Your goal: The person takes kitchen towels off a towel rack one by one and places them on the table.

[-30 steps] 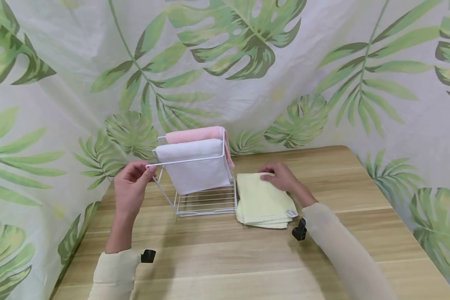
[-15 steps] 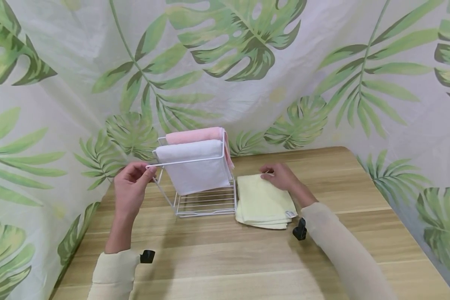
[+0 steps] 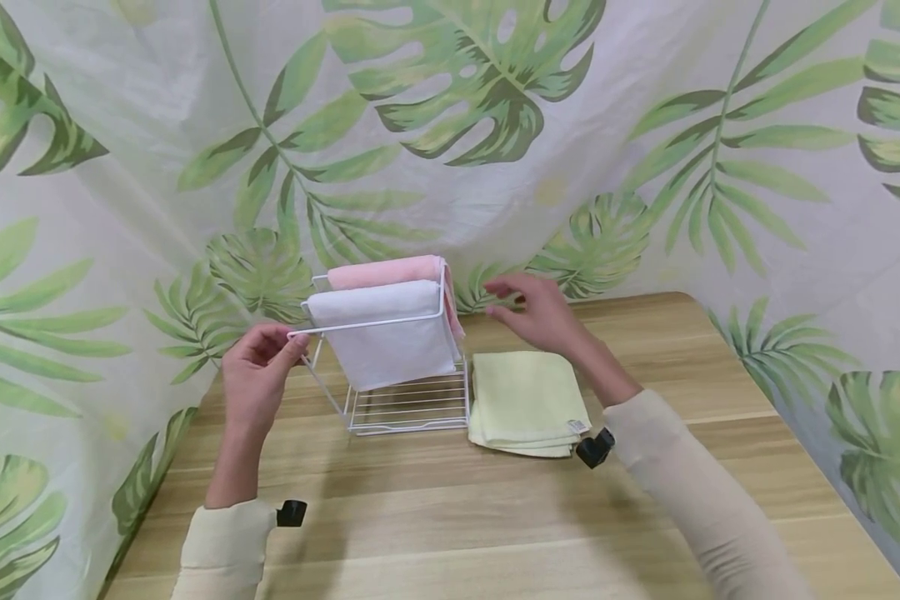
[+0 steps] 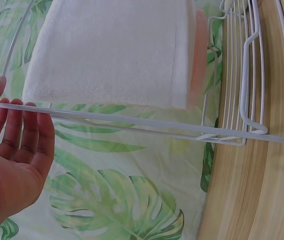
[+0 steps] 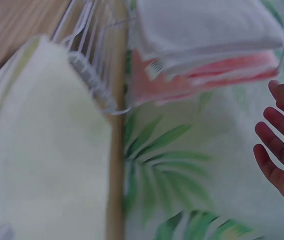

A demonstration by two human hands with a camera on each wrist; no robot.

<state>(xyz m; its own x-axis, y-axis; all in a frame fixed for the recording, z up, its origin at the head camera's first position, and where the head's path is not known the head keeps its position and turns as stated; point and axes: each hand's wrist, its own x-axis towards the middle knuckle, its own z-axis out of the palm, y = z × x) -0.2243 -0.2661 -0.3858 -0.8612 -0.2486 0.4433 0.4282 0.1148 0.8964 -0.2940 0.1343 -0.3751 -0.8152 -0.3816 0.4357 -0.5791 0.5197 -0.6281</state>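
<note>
"Grips?"
"Left hand [image 3: 257,373] pinches white rack [image 3: 382,322], left of centre; right hand [image 3: 537,313] relaxed, holding nothing."
"Handling?"
"Rack: probably light, stiff; hold wire. Yellow cloth [image 3: 528,396], right of centre: likely soft; pinch an edge."

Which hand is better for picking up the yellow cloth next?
Probably the right hand: it holds nothing and is near the yellow cloth. The left hand grips the white rack and is farther from the cloth.
</note>
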